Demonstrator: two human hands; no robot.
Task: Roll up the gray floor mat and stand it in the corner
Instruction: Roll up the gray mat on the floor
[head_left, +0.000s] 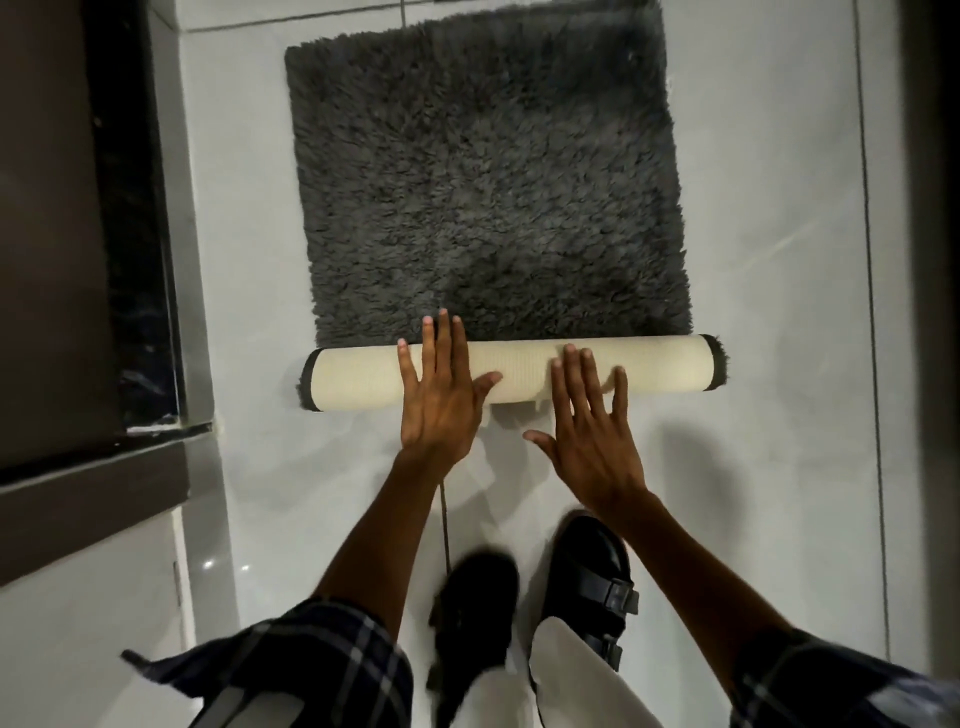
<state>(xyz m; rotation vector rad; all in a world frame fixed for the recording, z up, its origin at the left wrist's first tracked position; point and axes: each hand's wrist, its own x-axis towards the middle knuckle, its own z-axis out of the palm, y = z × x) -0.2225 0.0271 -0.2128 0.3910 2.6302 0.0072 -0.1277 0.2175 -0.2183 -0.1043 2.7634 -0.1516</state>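
Observation:
The gray shaggy floor mat (488, 176) lies flat on the white tiled floor, its near end rolled into a cream-backed tube (670, 366) that runs left to right. My left hand (441, 395) rests flat on the tube left of its middle, fingers spread and reaching over to the gray pile. My right hand (595, 431) lies with spread fingers on the tube just right of its middle, palm above the floor. Neither hand grips anything.
A dark cabinet or door frame with a metal edge (176, 260) stands along the left. A dark vertical surface (930, 260) borders the right. My black shoes (592, 577) stand on the floor (779, 467) right behind the roll.

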